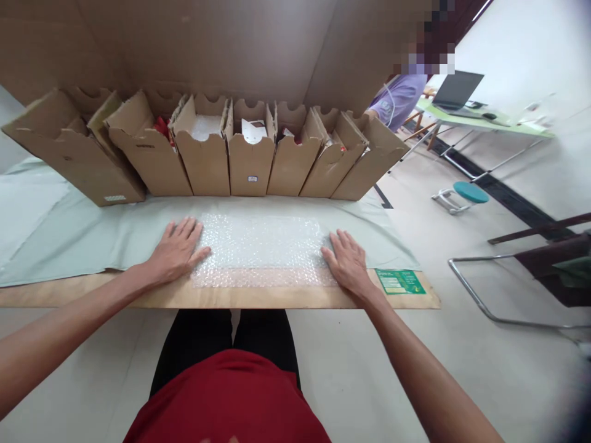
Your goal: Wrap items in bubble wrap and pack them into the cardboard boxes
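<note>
A sheet of clear bubble wrap (pixel 263 249) lies flat on the pale green cloth (pixel 69 234) near the table's front edge. My left hand (pixel 178 249) rests palm down on its left edge, fingers stretched out flat. My right hand (pixel 346 261) lies palm down on its right edge, fingers also extended. Neither hand grips anything.
A row of several cardboard bins (pixel 207 147) stands behind the wrap, some holding white and red items. A green label (pixel 399 281) sits on the table's right corner. Another person in purple (pixel 399 98) is at the back right, near a desk with a laptop (pixel 456 90), a stool (pixel 468 192) and chairs.
</note>
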`<state>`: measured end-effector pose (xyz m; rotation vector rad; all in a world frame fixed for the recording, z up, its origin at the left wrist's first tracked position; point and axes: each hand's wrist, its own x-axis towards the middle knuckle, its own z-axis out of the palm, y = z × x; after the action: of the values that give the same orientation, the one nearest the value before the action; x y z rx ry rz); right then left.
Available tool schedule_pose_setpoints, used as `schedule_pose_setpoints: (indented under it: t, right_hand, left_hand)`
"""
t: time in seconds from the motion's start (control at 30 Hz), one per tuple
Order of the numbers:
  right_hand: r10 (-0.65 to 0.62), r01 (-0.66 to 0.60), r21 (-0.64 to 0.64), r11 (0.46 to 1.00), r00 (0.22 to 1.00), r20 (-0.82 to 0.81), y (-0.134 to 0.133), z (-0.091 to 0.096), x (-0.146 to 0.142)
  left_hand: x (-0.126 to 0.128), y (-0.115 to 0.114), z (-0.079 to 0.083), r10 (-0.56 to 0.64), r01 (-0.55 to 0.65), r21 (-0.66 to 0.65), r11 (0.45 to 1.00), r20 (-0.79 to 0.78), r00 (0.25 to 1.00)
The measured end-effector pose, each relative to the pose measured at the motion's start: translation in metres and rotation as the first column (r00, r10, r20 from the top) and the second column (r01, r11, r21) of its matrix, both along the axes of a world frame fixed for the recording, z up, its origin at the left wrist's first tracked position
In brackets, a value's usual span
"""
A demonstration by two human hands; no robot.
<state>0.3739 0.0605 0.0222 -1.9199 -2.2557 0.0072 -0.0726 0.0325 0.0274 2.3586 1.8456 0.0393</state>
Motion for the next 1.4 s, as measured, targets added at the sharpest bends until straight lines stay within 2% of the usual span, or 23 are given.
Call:
schedule_pose_setpoints:
  t: [0.03,0.1,0.17,0.23,0.33,0.43,0.53,0.6,0.7,0.77,0.83,0.9,1.03,1.13,1.27,1.4]
  right_hand:
    - [0.036,-0.036,0.019,0.999,0.998,-0.044,-0.013,0.002,0.01]
    - [0.174,-0.17,0.041,0.985,0.976,-0.129,-0.039,0.006,0.023]
    - [0.318,-0.319,0.02,0.947,0.935,-0.159,-0.06,0.009,0.027]
    - [0.389,-0.393,-0.005,0.919,0.911,-0.137,-0.072,0.01,0.023]
    - [0.392,-0.389,0.05,0.92,0.917,-0.077,-0.073,0.005,0.013]
    - [0.4,-0.384,0.153,0.91,0.912,-0.09,-0.062,0.004,0.006]
    - [0.365,-0.311,0.233,0.921,0.899,-0.243,-0.051,0.018,0.006]
    - [0.288,-0.217,0.225,0.95,0.887,-0.362,-0.045,0.034,0.008]
    - [0.163,-0.11,0.13,0.985,0.834,-0.528,-0.035,0.056,0.011]
    - [0.121,-0.093,0.078,0.993,0.751,-0.649,-0.027,0.061,0.014]
    - [0.096,-0.119,0.023,0.993,0.655,-0.75,-0.019,0.055,0.016]
    - [0.028,-0.132,-0.057,0.99,0.57,-0.821,-0.011,0.04,0.018]
    - [-0.125,0.001,-0.14,0.99,0.464,-0.877,0.0,0.008,0.016]
    - [-0.145,0.093,-0.114,0.989,0.492,-0.858,0.004,-0.001,0.01]
    - [-0.155,0.181,-0.047,0.982,0.65,-0.744,0.007,0.001,0.0]
    - [-0.185,0.202,-0.039,0.979,0.782,-0.595,0.003,0.0,-0.002]
  left_hand:
    - [-0.003,-0.01,0.001,-0.01,0.009,0.038,0.999,0.016,1.0]
    - [0.0,-0.03,0.0,-0.139,0.132,0.102,0.986,0.056,0.989]
    - [0.012,-0.047,-0.004,-0.307,0.295,0.121,0.948,0.086,0.948]
    - [0.024,-0.058,-0.009,-0.393,0.381,0.123,0.917,0.106,0.913]
    - [0.032,-0.063,-0.014,-0.4,0.384,0.135,0.914,0.129,0.907]
    - [0.032,-0.059,-0.011,-0.376,0.355,0.145,0.924,0.163,0.912]
    - [0.029,-0.053,-0.002,-0.3,0.274,0.134,0.952,0.245,0.922]
    - [0.028,-0.047,0.007,-0.181,0.156,0.099,0.983,0.357,0.916]
    - [0.028,-0.034,0.019,0.081,-0.085,-0.018,0.996,0.547,0.834]
    - [0.029,-0.024,0.025,0.197,-0.187,-0.081,0.979,0.625,0.755]
    - [0.03,-0.014,0.028,0.247,-0.237,-0.108,0.965,0.669,0.701]
    - [0.032,-0.006,0.029,0.286,-0.264,-0.142,0.954,0.69,0.665]
    - [0.037,0.005,0.026,0.338,-0.308,-0.17,0.936,0.678,0.653]
    - [0.042,0.009,0.023,0.358,-0.354,-0.137,0.925,0.623,0.696]
    - [0.047,0.014,0.019,0.424,-0.424,-0.123,0.897,0.504,0.752]
    - [0.048,0.021,0.016,0.441,-0.429,-0.118,0.895,0.377,0.815]
